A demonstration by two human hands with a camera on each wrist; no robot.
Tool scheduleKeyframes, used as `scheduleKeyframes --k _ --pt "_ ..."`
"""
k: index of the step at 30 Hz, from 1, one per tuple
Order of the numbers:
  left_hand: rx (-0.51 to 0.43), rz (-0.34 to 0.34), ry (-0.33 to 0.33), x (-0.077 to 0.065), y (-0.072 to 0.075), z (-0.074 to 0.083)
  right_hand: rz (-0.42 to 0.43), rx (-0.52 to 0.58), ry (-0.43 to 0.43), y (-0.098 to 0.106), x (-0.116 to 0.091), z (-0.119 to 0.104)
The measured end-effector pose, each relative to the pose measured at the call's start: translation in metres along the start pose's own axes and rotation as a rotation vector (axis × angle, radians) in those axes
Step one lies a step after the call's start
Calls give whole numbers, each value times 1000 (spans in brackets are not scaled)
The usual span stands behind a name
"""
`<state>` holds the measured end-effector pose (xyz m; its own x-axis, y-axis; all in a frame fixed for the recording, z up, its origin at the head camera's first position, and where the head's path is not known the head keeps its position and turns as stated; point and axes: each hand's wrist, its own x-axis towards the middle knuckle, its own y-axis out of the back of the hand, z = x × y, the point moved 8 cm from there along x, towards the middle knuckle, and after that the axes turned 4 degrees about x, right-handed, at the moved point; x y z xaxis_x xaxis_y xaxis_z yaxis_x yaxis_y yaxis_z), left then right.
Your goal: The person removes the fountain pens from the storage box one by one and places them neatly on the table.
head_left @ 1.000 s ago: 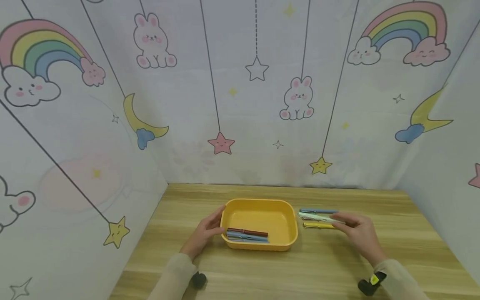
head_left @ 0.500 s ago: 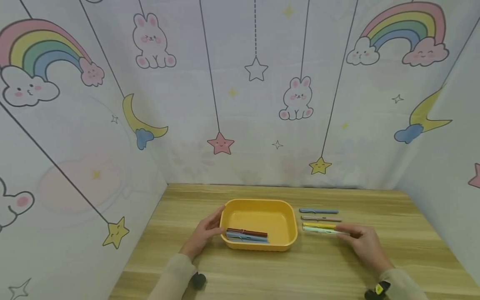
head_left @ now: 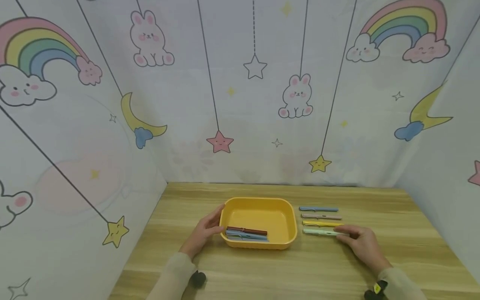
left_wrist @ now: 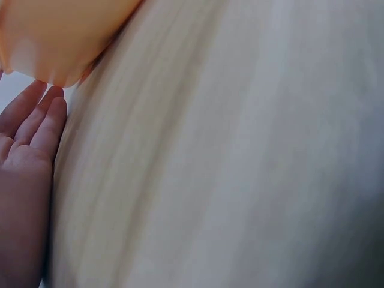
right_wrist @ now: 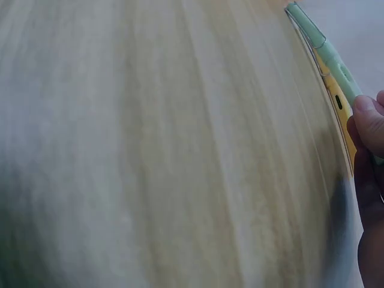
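My right hand (head_left: 361, 243) pinches the end of a mint green pen (head_left: 320, 232) between thumb and fingertips, low over the table. Just beyond it lies a yellow pen (head_left: 318, 223); both also show in the right wrist view, where the mint pen (right_wrist: 327, 54) overlaps the yellow pen (right_wrist: 339, 102). Farther back are a pinkish pen (head_left: 322, 216) and a blue pen (head_left: 318, 209), roughly parallel. My left hand (head_left: 202, 233) rests against the left side of a yellow tray (head_left: 262, 201), its extended fingers (left_wrist: 48, 129) touching the wall in the left wrist view.
Inside the tray, a dark red pen (head_left: 247, 231) and blue pens (head_left: 243, 237) lie along the front left. The wood-patterned table (head_left: 285, 275) meets a printed cloth backdrop (head_left: 255, 162) at the back and on both sides.
My right hand has brought the mint green pen forward, from over the pinkish pen past the yellow one to the front of the row. The left hand and tray have stayed put.
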<state>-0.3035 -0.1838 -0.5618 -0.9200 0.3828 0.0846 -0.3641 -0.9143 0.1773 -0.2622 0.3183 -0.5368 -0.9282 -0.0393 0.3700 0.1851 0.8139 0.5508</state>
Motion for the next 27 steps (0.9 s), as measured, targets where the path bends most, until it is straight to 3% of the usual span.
scheduleKeyframes --k 15,27 --pt "18 8 15 -1 0 -4 -15 -123 97 -4 1 -3" --pt "-7 -24 4 -2 -3 4 -21 -169 130 -5 1 -7"
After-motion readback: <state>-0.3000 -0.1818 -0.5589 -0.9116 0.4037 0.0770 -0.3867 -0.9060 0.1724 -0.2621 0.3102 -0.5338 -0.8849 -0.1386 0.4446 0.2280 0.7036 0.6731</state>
